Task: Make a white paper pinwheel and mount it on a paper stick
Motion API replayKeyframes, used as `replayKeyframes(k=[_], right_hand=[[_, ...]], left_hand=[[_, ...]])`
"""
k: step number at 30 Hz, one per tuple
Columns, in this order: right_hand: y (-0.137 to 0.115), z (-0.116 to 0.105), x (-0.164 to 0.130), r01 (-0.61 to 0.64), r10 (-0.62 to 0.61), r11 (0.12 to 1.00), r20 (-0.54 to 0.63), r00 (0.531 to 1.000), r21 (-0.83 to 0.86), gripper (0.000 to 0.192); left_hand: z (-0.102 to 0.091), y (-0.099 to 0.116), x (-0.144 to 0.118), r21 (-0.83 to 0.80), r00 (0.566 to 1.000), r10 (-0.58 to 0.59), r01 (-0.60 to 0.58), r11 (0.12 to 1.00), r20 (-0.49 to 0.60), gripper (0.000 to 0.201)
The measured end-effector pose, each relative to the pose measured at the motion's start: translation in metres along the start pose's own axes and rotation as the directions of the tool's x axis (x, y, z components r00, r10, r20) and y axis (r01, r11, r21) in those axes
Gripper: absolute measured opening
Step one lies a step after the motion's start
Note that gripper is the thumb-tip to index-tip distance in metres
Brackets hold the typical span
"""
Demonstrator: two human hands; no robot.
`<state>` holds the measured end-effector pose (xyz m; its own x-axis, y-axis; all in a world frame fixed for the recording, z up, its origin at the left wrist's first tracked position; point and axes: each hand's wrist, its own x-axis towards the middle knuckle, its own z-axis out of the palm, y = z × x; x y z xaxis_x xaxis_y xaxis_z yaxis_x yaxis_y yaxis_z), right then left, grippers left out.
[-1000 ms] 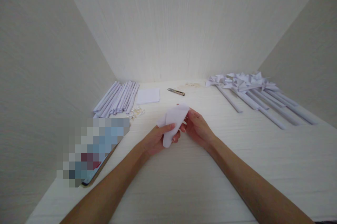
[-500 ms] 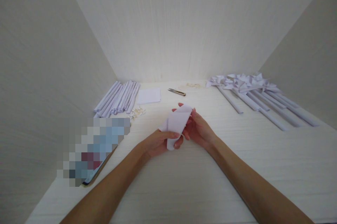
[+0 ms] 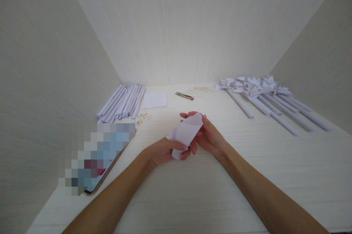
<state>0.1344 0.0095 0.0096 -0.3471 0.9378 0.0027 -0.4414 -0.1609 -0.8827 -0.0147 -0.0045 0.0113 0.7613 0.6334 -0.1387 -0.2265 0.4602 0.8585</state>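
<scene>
A folded white paper piece (image 3: 185, 133) is held between both hands above the middle of the white table (image 3: 198, 190). My left hand (image 3: 162, 150) pinches its lower end with thumb and fingers. My right hand (image 3: 209, 136) grips its upper right side, fingers curled behind the paper. The paper tilts up to the right.
A bundle of rolled white paper sticks (image 3: 122, 102) lies at the back left, a flat white sheet (image 3: 155, 99) beside it, small scissors (image 3: 184, 96) behind. Finished paper pinwheels on sticks (image 3: 264, 94) lie at the back right. A blurred-out tablet (image 3: 96, 157) sits left. Walls enclose three sides.
Both hands turned and shifted the paper slightly; its upper end now points further right and the fold looks tighter. Nothing else on the table moved.
</scene>
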Motion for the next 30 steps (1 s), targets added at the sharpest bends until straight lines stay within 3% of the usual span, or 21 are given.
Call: replayKeyframes(k=[6,13,20,30], right_hand=[[-0.0002,0.0001,0.0002,0.024,-0.024,1.0,-0.014,1.0,0.011,0.04],[0.0023,0.0028,0.0025,0.069,-0.067,0.996,-0.042,0.997,0.05,0.029],[0.0042,0.0033,0.0054,0.05,-0.046,0.994,-0.039,0.998,0.101,0.025],[0.0034,0.0043,0.0044,-0.034,0.029,0.987,0.03,0.999,0.156,0.048]], left_hand=[[0.0008,-0.0019,0.0008,0.128,0.996,-0.014,0.024,0.992,-0.083,0.02],[0.0025,-0.0054,0.0023,0.21,0.983,0.049,-0.011,0.978,-0.175,0.022],[0.0059,-0.0059,0.0052,0.269,0.952,0.075,0.009,0.963,-0.298,0.018],[0.0064,-0.0015,0.003,0.263,0.958,0.068,0.008,0.965,-0.278,0.03]])
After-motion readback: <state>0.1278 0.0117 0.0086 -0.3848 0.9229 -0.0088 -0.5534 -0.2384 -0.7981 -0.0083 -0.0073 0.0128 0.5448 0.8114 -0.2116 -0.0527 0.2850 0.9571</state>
